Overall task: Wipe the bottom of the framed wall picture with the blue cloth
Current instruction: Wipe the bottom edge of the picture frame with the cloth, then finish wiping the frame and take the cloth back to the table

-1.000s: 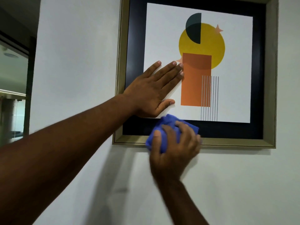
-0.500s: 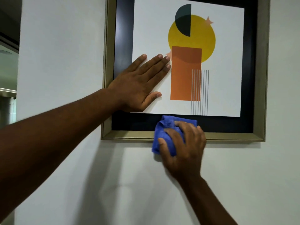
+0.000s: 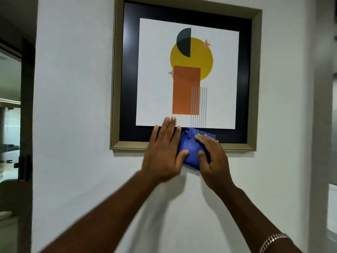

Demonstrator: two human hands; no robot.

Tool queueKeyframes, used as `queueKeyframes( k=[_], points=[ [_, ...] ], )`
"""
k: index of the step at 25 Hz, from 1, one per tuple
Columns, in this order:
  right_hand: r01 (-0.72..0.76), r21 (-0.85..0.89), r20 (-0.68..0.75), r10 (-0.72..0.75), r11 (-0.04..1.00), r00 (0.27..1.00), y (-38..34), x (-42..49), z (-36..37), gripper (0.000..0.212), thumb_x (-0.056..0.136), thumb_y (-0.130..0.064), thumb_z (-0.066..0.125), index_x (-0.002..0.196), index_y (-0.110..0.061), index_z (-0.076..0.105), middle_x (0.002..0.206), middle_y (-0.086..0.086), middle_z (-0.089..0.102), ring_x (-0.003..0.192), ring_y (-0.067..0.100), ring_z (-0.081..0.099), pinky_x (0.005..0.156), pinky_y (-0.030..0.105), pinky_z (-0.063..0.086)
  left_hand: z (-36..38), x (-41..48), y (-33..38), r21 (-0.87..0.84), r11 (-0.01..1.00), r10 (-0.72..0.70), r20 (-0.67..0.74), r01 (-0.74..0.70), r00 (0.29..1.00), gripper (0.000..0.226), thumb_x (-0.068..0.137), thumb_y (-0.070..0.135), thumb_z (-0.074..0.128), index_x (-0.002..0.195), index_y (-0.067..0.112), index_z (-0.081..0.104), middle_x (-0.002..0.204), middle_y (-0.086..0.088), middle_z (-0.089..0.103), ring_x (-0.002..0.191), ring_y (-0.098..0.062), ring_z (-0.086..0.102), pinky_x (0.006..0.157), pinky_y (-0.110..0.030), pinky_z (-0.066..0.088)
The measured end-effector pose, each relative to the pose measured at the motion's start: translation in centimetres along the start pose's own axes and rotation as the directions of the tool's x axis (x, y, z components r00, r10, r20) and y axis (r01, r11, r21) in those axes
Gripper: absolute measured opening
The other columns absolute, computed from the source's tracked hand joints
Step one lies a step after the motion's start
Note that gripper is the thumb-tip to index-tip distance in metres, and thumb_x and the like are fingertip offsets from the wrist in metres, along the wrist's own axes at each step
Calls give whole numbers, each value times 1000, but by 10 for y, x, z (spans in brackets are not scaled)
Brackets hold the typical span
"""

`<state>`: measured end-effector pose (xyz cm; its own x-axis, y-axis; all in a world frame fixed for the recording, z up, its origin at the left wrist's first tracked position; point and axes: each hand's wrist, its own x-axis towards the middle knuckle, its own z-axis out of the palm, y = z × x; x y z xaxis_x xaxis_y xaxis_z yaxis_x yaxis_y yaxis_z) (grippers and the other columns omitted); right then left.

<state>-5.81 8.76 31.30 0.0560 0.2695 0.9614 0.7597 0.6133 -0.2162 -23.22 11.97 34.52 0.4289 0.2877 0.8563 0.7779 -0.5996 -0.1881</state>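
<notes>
Cloth [image 3: 189, 150]: we see it blue, bunched, long axis upright across the picture's [image 3: 186, 145] bottom rail.
Right hand [image 3: 212, 161]: we press it, gripping the cloth.
Left hand [image 3: 162, 152]: open, flat, thumb touching the cloth.

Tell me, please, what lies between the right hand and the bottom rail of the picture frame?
In the head view, the blue cloth lies between them: the right hand presses it flat over the frame's bottom rail.

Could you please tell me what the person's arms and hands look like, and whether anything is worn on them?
Both forearms are bare, with no sleeves in view. The left hand wears no ring, watch or glove that shows. The right hand is likewise ungloved, but a silver-coloured chain-link bracelet sits on that forearm near the bottom edge of the frame. Fingernails are short and unpainted.
</notes>
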Motion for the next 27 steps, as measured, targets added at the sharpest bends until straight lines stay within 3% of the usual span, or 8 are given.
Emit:
queueKeyframes(
  k=[5, 10, 13, 15, 18, 21, 24, 27],
  points=[
    [-76, 89, 94, 67, 993, 993, 0, 2, -18, 48, 90, -9, 59, 137, -16, 48, 140, -1, 54, 126, 6, 49, 110, 41, 45, 26, -12, 61, -326, 898, -349, -116, 296, 930, 52, 88, 26, 46, 135, 4, 46, 162, -14, 14, 150, -28, -9, 122, -47, -2],
    [-171, 135, -70, 182, 976, 981, 5, -14, -34, 71, 82, -11, 74, 142, -14, 37, 150, 5, 43, 138, 14, 40, 116, 26, 35, 24, -14, 89, -578, 766, -450, -168, 283, 877, 33, 85, 1, 57, 118, 0, 55, 144, -17, 46, 148, -26, 21, 120, -38, 23],
    [-308, 289, -80, 344, 906, 936, 15, -46, -59, 80, 79, -20, 79, 144, -16, 34, 147, -2, 46, 134, 8, 45, 113, 24, 39, 32, -32, 119, -679, 691, -492, -192, 247, 849, 30, 81, -9, 60, 108, 1, 58, 114, -16, 62, 107, -8, 55, 94, -15, 47],
    [-412, 387, 0, 446, 825, 895, 30, -81, -80, 76, 80, -23, 77, 143, -22, 34, 140, -6, 51, 127, 7, 53, 106, 30, 48, 46, -51, 147, -745, 621, -504, -139, 246, 852, 25, 79, -10, 62, 100, 4, 59, 89, -1, 64, 79, 0, 56, 74, -6, 47],
    [-610, 495, 146, 632, 619, 761, 59, -136, -103, 64, 84, -17, 74, 138, -25, 39, 130, -1, 61, 113, 13, 65, 89, 31, 57, 78, -89, 192, -815, 454, -564, 50, 360, 824, 22, 79, -4, 65, 93, 11, 58, 75, 15, 58, 67, 4, 55, 62, -5, 42],
    [-755, 449, 219, 760, 479, 612, 89, -186, -120, 54, 86, -10, 69, 133, -20, 46, 119, 2, 66, 100, 16, 70, 75, 25, 59, 114, -132, 231, -811, 291, -588, 267, 507, 764, 21, 82, 0, 67, 97, 11, 57, 78, 9, 61, 67, -4, 58, 60, -11, 48],
    [-891, 256, 251, 864, 376, 437, 127, -275, -139, 54, 85, -8, 65, 134, -20, 46, 128, 2, 59, 110, 19, 63, 82, 26, 56, 164, -200, 287, -713, 128, -610, 491, 689, 621, 24, 84, 7, 69, 104, 12, 56, 77, -4, 65, 68, -25, 66, 58, -35, 61],
    [-958, 58, 256, 924, 280, 285, 161, -365, -154, 56, 86, -10, 64, 137, -19, 42, 131, 3, 55, 113, 19, 59, 84, 22, 54, 216, -268, 337, -544, 25, -570, 681, 838, 459, 27, 82, 8, 71, 102, 19, 56, 75, -4, 68, 64, -23, 69, 56, -39, 63]
  ],
)
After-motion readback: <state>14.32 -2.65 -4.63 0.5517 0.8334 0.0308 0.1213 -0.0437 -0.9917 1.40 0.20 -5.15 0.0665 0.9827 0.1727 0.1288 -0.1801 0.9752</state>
